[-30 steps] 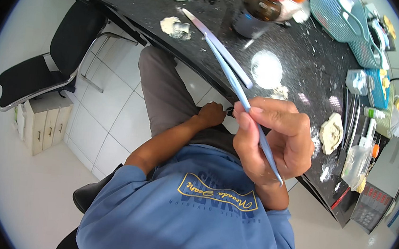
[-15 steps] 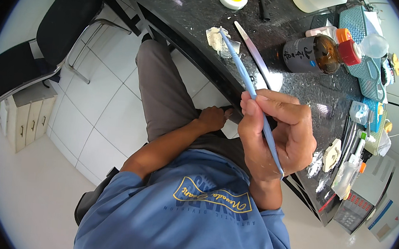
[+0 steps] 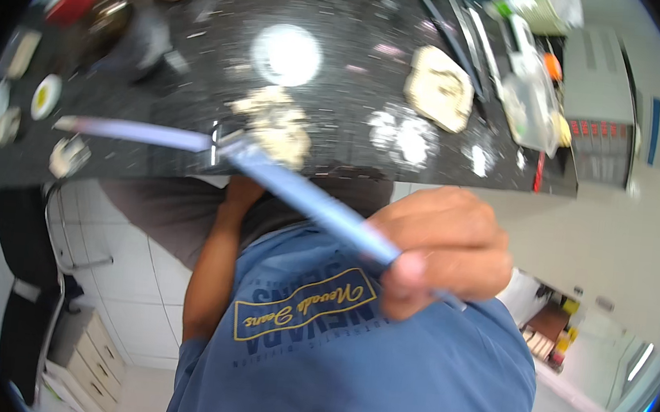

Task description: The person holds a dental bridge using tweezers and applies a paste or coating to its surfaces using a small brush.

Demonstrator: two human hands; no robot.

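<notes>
Pinched in my right hand (image 3: 444,247) is a slim light-blue hand tool (image 3: 307,200), tilted up to the left and blurred by motion. Its far tip is over the table's near edge, beside crumbly cream-coloured material (image 3: 274,123). I cannot tell whether the tip touches anything. Low by my lap, under the table edge, is my left hand (image 3: 245,189); its fingers are mostly hidden. A lilac, flat-bladed tool (image 3: 140,134) lies along the table's front edge, with a small pale lump (image 3: 69,156) near its left end.
A cream slab (image 3: 440,88) and white powder (image 3: 403,136) lie on the dark table at right, near several long tools and a clear plastic container (image 3: 534,114). A dark bottle (image 3: 129,35) stands at left behind a white lid (image 3: 45,97). A black chair (image 3: 21,242) is lower left.
My view has swung to the right along the table. My right hand still holds the light-blue tool, whose far end has left the pale lump and is now near the cream crumbs.
</notes>
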